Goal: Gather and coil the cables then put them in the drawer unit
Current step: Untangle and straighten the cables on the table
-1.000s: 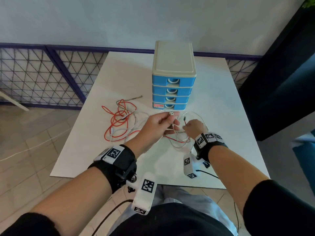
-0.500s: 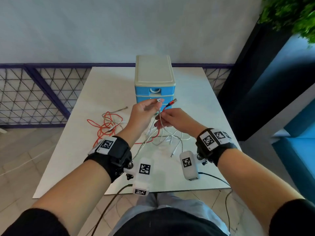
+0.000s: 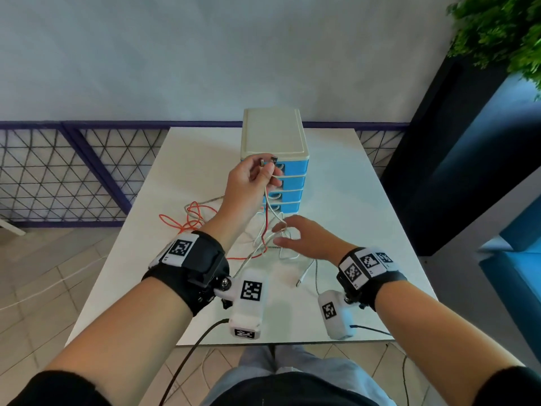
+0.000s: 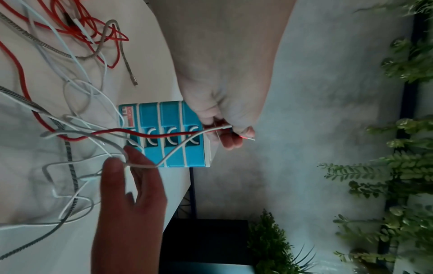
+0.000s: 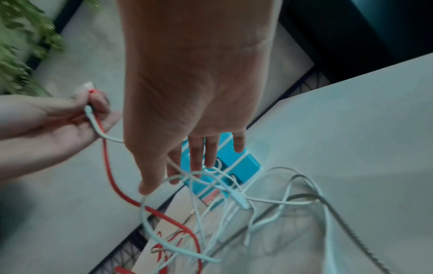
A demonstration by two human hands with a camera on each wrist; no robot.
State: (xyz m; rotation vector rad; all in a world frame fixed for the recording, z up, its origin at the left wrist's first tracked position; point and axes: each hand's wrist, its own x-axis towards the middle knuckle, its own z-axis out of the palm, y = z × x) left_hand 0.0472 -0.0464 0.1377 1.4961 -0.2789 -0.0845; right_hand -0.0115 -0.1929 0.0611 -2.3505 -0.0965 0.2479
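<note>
- Left hand (image 3: pixel 251 183) raised in front of the drawer unit (image 3: pixel 274 155), thumb and fingers curled and pinching the plug ends of a red cable (image 4: pixel 164 136) and a white cable (image 4: pixel 178 148).
- From that pinch both cables hang down to the table (image 3: pixel 366 200); in the left wrist view they cross the blue drawer fronts.
- Right hand (image 3: pixel 310 240) hovers lower, over the tangle, with fingers spread and nearly straight; it grips nothing, though the fingertips (image 4: pixel 114 165) touch a loop of the white cable.
- The drawer unit stands at the far middle of the table, four blue drawers all closed under a cream top.
- Under and near the right hand lies a loose tangle of white cables (image 5: pixel 234 204) and a braided grey cable (image 5: pixel 339 213), uncoiled.
- More red cable lies in loops (image 3: pixel 187 221) on the table to the left, beside the left forearm, with another braided grey length crossing it.
- Green foliage (image 3: pixel 503 27) shows at the upper right, above a dark panel.
</note>
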